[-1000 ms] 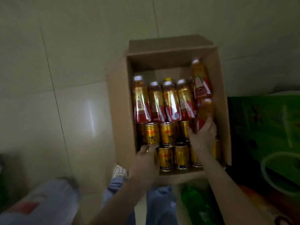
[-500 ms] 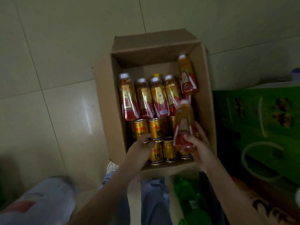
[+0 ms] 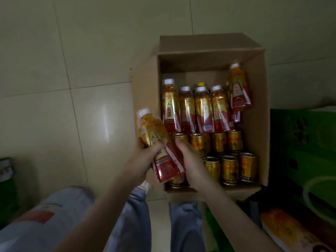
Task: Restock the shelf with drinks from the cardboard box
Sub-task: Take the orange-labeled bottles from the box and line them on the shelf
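bottle (image 3: 165,163) slanting, cap pointing up-left | left hand (image 3: 142,160) fingers clamping its middle | right hand (image 3: 193,161) flanking it, fingers hidden

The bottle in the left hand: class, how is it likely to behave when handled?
The bottle looks full of amber drink, so probably heavy for its size. Its glossy label may feel slippery in the grip of the left hand. Being round, it would likely roll if laid on the tiled floor.

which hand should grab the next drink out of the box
Probably right. The right hand sits over the cans inside the cardboard box; the left hand grips a bottle at the box's left edge.
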Demonstrator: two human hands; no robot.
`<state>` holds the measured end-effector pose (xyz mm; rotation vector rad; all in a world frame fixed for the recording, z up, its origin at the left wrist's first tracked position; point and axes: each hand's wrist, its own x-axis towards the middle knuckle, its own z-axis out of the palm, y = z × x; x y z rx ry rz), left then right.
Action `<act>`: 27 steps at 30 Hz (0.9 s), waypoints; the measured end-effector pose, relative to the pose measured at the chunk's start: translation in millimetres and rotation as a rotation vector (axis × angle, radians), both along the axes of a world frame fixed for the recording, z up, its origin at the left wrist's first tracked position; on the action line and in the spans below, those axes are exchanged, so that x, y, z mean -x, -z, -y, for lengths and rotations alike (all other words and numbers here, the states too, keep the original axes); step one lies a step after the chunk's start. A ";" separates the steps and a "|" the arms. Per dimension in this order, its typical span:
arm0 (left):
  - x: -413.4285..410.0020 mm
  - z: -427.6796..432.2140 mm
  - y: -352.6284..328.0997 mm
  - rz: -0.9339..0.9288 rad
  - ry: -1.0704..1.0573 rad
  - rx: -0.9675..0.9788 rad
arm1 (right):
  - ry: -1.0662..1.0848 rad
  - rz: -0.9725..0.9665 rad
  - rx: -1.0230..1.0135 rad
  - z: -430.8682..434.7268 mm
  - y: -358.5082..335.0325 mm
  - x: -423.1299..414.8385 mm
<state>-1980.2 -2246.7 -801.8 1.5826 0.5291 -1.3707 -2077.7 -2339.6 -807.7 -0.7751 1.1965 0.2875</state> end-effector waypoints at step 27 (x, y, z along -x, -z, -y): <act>-40.8 -21.8 -222.0 0.274 0.267 0.066 | -0.078 -0.143 0.606 10.0 -226.6 -2.7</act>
